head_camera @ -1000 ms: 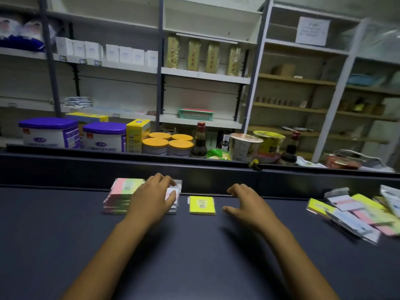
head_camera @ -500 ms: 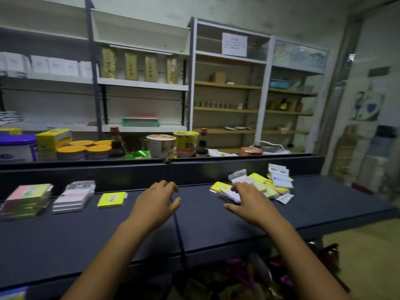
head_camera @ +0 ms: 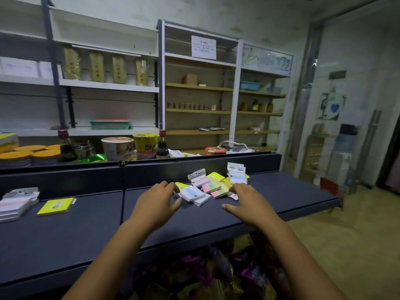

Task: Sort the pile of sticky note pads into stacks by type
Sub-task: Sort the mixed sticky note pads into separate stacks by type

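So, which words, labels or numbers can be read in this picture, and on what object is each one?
None can be read as text.
White paper sign on the shelf unit: printed lines, too small and blurred.
Tall yellow packets: vertical characters, blurred.
Instant noodle cups: print unreadable.
Yellow pad on the counter: small round logo, unreadable.
Packaged pads in the pile: header print too small.

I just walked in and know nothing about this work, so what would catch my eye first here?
Probably the jumbled pile of sticky note pads, pastel and bright yellow, at the back of the dark counter, with the left hand and right hand reaching in from either side. Next, the lone yellow pad lying far left beside a neat white stack.
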`<state>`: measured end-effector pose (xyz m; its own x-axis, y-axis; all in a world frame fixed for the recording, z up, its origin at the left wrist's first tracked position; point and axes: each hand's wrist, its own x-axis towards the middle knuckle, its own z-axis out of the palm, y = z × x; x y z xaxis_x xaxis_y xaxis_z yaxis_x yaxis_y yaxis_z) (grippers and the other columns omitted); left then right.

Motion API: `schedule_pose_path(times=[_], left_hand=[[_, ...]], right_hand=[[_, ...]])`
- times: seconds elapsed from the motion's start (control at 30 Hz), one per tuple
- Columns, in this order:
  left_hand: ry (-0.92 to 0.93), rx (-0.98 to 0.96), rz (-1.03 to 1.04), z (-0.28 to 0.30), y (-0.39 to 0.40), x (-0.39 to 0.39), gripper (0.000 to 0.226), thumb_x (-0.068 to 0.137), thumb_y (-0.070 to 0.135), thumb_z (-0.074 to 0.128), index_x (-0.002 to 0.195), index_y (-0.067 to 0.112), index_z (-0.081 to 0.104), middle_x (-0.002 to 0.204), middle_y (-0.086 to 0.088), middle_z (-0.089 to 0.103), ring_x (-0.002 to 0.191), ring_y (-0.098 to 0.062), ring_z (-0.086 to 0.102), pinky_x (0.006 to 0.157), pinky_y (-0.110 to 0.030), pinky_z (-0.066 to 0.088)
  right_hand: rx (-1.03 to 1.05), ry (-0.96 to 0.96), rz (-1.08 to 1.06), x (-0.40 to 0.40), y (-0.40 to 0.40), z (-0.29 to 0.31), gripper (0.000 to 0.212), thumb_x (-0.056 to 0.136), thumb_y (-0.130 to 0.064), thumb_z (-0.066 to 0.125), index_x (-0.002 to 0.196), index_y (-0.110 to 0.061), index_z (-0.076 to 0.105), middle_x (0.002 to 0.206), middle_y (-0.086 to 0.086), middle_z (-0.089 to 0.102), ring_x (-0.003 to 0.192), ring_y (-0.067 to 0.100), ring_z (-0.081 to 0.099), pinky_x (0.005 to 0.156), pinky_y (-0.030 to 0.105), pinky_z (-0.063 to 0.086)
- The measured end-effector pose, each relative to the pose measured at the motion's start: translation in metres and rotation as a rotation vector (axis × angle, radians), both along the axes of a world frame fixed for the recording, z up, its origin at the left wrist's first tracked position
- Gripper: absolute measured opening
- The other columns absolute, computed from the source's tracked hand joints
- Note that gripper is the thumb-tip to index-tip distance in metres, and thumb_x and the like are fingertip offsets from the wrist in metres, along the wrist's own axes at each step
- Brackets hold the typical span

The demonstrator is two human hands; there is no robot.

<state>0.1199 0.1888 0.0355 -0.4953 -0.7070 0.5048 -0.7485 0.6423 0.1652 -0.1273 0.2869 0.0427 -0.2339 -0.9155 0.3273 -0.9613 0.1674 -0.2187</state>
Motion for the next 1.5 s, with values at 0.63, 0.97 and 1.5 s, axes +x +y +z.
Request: schedule_pose_path(times=[0.63,0.97,1.5], left_hand=[[0.098,0.112,0.046,-0.02,-0.151,-0.134,0.028,0.095,0.042,0.051,0.119,0.03,0.056,0.115,0.009,0.06,0.104,-0.013,0.058,0.075,-0.031,0.05],[0.04,0.257,0.223,-0.043,-0.202,-0.179,0.034,0.095,0.043,0.051,0.124,0.026,0.052,0.12,0.001,0.057,0.107,-0.021,0.058,0.079,-0.035,0.05],[0.235,0.521,0.428,-0.06,-0.227,-0.217,0.057,0.076,0.053,0.076,0.119,0.026,0.051,0.111,0.0,0.064,0.099,-0.023,0.063,0.084,-0.039,0.054]], right_hand=[[0.01,0.029,0.012,-0.122,-0.144,-0.012,0.055,0.088,-0.052,0.063,0.133,-0.025,0.049,0.137,-0.006,0.051,0.13,0.015,0.045,0.1,0.033,0.043],[-0.009,-0.032,0.137,-0.166,-0.214,-0.024,0.055,0.087,-0.054,0.063,0.132,-0.024,0.05,0.133,-0.007,0.053,0.127,0.015,0.047,0.101,0.035,0.043],[-0.061,-0.13,0.437,-0.19,-0.317,-0.031,0.042,0.09,-0.044,0.064,0.126,-0.024,0.053,0.126,-0.006,0.056,0.118,0.015,0.052,0.096,0.037,0.048]])
